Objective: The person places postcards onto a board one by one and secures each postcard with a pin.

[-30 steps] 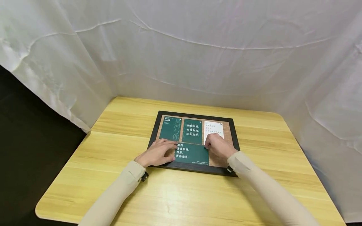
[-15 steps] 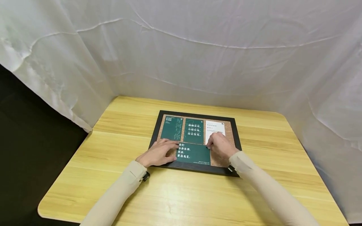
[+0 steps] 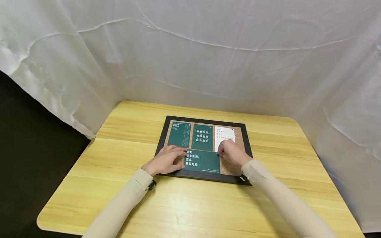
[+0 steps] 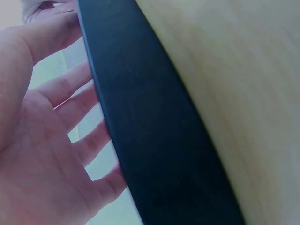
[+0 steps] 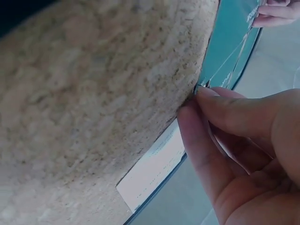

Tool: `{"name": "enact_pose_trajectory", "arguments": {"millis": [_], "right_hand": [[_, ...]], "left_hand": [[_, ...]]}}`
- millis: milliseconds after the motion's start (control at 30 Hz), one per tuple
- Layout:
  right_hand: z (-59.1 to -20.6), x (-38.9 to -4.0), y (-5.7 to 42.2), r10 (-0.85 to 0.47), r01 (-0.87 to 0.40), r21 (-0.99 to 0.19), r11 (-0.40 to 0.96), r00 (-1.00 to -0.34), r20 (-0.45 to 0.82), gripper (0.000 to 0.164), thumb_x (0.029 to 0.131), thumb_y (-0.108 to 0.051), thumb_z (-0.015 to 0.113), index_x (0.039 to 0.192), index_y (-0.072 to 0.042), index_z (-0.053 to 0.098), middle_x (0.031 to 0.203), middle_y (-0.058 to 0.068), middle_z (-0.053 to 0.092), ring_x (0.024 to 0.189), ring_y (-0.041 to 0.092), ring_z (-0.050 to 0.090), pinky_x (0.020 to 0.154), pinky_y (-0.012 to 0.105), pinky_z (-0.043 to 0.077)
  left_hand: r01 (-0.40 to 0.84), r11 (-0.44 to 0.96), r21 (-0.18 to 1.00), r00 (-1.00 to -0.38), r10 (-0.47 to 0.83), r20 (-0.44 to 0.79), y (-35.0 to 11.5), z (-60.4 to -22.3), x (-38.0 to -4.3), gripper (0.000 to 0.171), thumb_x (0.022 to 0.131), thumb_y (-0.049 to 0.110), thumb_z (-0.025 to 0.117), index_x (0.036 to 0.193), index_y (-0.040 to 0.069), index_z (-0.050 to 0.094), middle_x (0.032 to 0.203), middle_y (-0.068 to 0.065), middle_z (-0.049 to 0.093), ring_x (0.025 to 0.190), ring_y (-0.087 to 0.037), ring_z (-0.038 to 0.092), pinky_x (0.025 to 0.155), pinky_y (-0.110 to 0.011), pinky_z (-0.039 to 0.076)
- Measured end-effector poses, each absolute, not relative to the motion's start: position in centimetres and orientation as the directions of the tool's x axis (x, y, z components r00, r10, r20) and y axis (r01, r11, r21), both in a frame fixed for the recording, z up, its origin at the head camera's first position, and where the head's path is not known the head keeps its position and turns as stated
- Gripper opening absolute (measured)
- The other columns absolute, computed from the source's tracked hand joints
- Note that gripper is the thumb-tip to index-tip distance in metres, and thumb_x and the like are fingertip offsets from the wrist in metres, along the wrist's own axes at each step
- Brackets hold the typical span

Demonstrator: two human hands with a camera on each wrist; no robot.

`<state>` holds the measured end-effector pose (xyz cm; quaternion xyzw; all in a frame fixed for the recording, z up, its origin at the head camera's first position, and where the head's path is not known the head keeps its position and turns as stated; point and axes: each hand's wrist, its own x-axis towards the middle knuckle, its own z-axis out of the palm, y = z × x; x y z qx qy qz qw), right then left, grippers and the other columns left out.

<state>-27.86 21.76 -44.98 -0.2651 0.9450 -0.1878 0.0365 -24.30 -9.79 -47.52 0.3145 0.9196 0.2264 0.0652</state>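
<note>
A framed cork board [image 3: 230, 168] lies flat on the table, with a wide green card [image 3: 205, 162] along its lower part. My left hand [image 3: 166, 160] rests on the board's lower left, fingers spread, fingertips on the card's left end. At the card's upper right corner, my right hand [image 3: 233, 153] pinches a small dark pin-like thing [image 5: 201, 87] between thumb and forefinger, mostly hidden by the fingertips. Above stand two upright green cards, the left one [image 3: 179, 134] and the middle one [image 3: 202, 137], and a white card [image 3: 224, 134] partly covered by the right hand.
The board's black frame [image 3: 205, 176] borders the cork on all sides. Light wood tabletop [image 3: 178, 208] surrounds it. White cloth [image 3: 193, 59] hangs behind and at both sides, and a dark area [image 3: 26, 148] lies past the table's left edge.
The right fingertips have shifted slightly to the right at the wide card's corner. The left hand, board and cards have kept their places, with only slight camera sway.
</note>
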Motion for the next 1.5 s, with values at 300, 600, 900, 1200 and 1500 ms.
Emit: {"name": "enact_pose_trajectory", "arguments": {"millis": [300, 600, 900, 1200, 1500], "right_hand": [[-45.4, -27.7, 21.1, -0.546, -0.523, -0.330, 0.786, -0.837, 0.027, 0.034, 0.077, 0.019, 0.055, 0.062, -0.007, 0.071, 0.084, 0.006, 0.075, 0.075, 0.011, 0.057, 0.070, 0.028, 0.056], [-45.3, -27.6, 21.2, -0.536, -0.502, -0.341, 0.795, -0.844, -0.006, 0.034, 0.079, 0.016, 0.052, 0.066, -0.007, 0.072, 0.086, 0.006, 0.072, 0.075, 0.013, 0.057, 0.072, 0.030, 0.057], [-45.2, -27.4, 21.7, -0.602, -0.578, -0.335, 0.744, -0.797, 0.040, 0.034, 0.080, 0.019, 0.054, 0.079, -0.001, 0.082, 0.089, 0.010, 0.076, 0.087, 0.019, 0.070, 0.079, 0.036, 0.062], [-45.2, -26.9, 21.0, -0.611, -0.599, -0.212, 0.772, -0.791, 0.011, 0.029, 0.083, 0.014, 0.055, 0.084, 0.001, 0.081, 0.087, 0.007, 0.069, 0.074, 0.011, 0.058, 0.067, 0.027, 0.057], [-45.0, -26.4, 20.6, -0.617, -0.605, -0.171, 0.777, -0.787, -0.021, 0.028, 0.088, 0.011, 0.053, 0.081, -0.002, 0.077, 0.086, 0.004, 0.064, 0.066, 0.010, 0.050, 0.059, 0.020, 0.047]], "left_hand": [[0.553, 0.701, 0.450, -0.793, 0.609, 0.026, -10.0, -47.7, -24.4, 0.049, 0.099, 0.035, 0.071, 0.142, 0.013, 0.062, 0.159, -0.004, 0.051, 0.144, -0.030, 0.044, 0.110, -0.059, 0.040], [0.552, 0.697, 0.458, -0.792, 0.610, 0.027, -9.9, -47.7, -24.4, 0.050, 0.099, 0.035, 0.070, 0.143, 0.013, 0.062, 0.159, -0.004, 0.050, 0.144, -0.031, 0.044, 0.108, -0.057, 0.041], [0.557, 0.699, 0.448, -0.792, 0.610, 0.032, -9.9, -48.0, -24.5, 0.050, 0.098, 0.036, 0.071, 0.142, 0.014, 0.062, 0.159, -0.003, 0.051, 0.144, -0.030, 0.045, 0.109, -0.058, 0.041], [0.560, 0.696, 0.449, -0.791, 0.610, 0.043, -9.8, -48.0, -24.6, 0.049, 0.098, 0.035, 0.072, 0.142, 0.014, 0.063, 0.159, -0.004, 0.052, 0.143, -0.030, 0.046, 0.108, -0.057, 0.041], [0.556, 0.699, 0.450, -0.795, 0.605, 0.041, -9.8, -48.1, -24.5, 0.049, 0.098, 0.035, 0.071, 0.142, 0.015, 0.063, 0.159, -0.003, 0.051, 0.143, -0.029, 0.045, 0.108, -0.057, 0.042]]}}
